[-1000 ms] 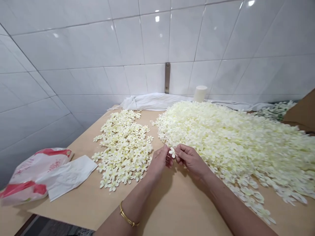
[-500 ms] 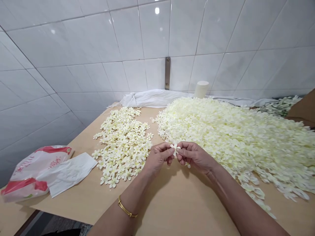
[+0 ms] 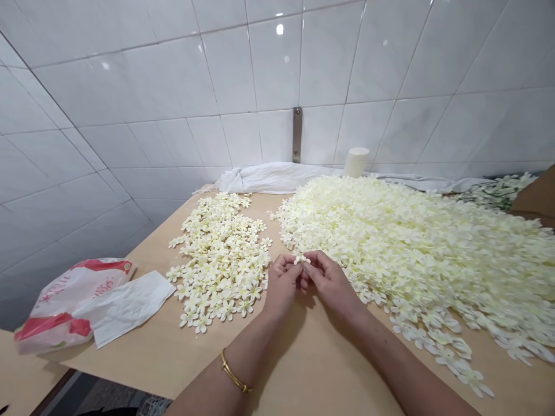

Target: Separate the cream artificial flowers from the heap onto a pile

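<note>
A small white artificial flower [image 3: 302, 260] is pinched between my two hands above the table. My left hand [image 3: 284, 281] grips it from one side, thumb and fingertips together, a gold bangle [image 3: 234, 372] on that wrist. From the other side my right hand [image 3: 330, 283] holds it with thumb and forefinger, and the fingertips of both hands nearly meet. The flower's underside and centre are hidden by the fingers. Left of my hands lies a smaller pile of white flowers with yellow centres [image 3: 223, 254]. To the right spreads a large heap of pale cream flowers [image 3: 403, 242].
A plastic tissue pack [image 3: 73, 300] and a loose tissue [image 3: 125, 309] lie at the left on the wooden table [image 3: 321, 370]. Behind the heap stands a white cylinder [image 3: 356, 162]. White cloth [image 3: 264, 178] runs along the tiled wall. Brown cardboard [image 3: 537, 196] sits at the far right.
Both hands were slightly apart around the flower, then both pinched it with its face showing. Now the flower is tipped to show edge-on, and the fingers are drawn closer around it.
</note>
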`<state>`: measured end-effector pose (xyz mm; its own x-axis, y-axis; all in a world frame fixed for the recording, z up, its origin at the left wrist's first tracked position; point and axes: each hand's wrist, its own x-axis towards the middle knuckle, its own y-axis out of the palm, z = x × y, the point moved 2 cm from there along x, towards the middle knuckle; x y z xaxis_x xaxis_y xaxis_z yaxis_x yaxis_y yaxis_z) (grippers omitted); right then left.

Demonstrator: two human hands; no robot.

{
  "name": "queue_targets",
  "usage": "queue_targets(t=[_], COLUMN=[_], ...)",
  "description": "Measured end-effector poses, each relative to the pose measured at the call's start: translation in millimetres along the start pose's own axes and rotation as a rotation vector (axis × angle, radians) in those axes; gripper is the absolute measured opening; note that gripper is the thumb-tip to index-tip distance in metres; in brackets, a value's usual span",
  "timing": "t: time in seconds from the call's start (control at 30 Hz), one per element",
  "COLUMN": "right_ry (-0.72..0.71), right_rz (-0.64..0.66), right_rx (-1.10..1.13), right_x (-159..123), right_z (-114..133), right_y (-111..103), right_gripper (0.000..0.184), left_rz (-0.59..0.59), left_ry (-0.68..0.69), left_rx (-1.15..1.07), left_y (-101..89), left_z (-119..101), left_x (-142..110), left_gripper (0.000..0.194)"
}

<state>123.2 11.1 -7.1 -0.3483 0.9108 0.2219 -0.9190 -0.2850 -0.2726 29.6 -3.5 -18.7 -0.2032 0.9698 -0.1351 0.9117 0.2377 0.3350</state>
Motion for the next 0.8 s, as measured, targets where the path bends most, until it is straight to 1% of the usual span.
queue_targets(t=[0.07, 0.1, 0.17, 0.27, 0.33, 0.37, 0.43, 0.47, 0.5, 0.53, 0.57, 0.63, 0.7, 0.77, 0.8], right_ry=[0.063, 0.081, 0.091, 0.058, -0.028, -0.1, -0.273, -0.344, -0.385, -0.385, -0.343, -0.178, -0.018, 0.058, 0.074], right_rz=[0.081, 0.085, 0.055, 0.05, 0.028, -0.01, -0.116, -0.164, -0.196, -0.21, -0.21, -0.162, -0.07, -0.002, 0.003], right_rx=[0.16, 0.18, 0.124, -0.058, -0.229, -0.343, -0.578, -0.66, -0.691, -0.662, -0.581, -0.288, 0.069, 0.341, 0.422], right_x=[1.0, 1.5, 2.3, 1.9, 0.2, -0.9, -3.3, -4.3, -4.6, -4.3, -3.3, -0.4, 1.9, 3.0, 3.2], right_z=[-1.6, -2.0, -2.2, -1.3, 0.5, 1.9, 5.3, 6.8, 7.8, 8.3, 8.2, 6.6, 4.5, 2.8, 1.6], right_y=[-2.7, -4.4, -7.9, -9.2, -6.9, -5.0, -0.3, 2.0, 3.7, 4.4, 3.9, 1.1, -1.3, -3.4, -4.6], right_gripper=[0.012, 0.013, 0.015, 0.017, 0.019, 0.018, 0.018, 0.018, 0.018, 0.018, 0.018, 0.015, 0.013, 0.016, 0.018], left_rz=[0.037, 0.055, 0.081, 0.101, 0.088, 0.067, 0.002, -0.029, -0.046, -0.046, -0.021, 0.067, 0.146, 0.183, 0.192], left_ry=[-0.047, -0.065, -0.091, -0.078, -0.029, 0.012, 0.117, 0.161, 0.183, 0.177, 0.141, 0.041, -0.023, -0.036, -0.036], left_rx=[-0.044, -0.038, -0.007, 0.06, 0.108, 0.138, 0.203, 0.222, 0.219, 0.189, 0.143, 0.036, -0.041, -0.08, -0.091], left_y=[0.2, 0.0, -0.7, -0.9, 0.0, 0.4, 0.5, 0.2, -0.3, -1.0, -1.6, -2.6, -3.3, -3.6, -3.5], left_z=[-1.6, -2.8, -5.1, -6.2, -5.0, -4.5, -4.3, -4.7, -5.2, -5.7, -6.1, -7.0, -8.8, -11.0, -11.9], left_x=[1.2, 1.0, -0.2, -2.1, -3.1, -3.6, -4.5, -4.8, -4.7, -4.2, -3.4, -1.6, -0.8, -1.2, -1.6], left_gripper=[0.02, 0.021, 0.02, 0.018, 0.009, 0.006, 0.004, 0.005, 0.006, 0.006, 0.008, 0.015, 0.023, 0.03, 0.033])
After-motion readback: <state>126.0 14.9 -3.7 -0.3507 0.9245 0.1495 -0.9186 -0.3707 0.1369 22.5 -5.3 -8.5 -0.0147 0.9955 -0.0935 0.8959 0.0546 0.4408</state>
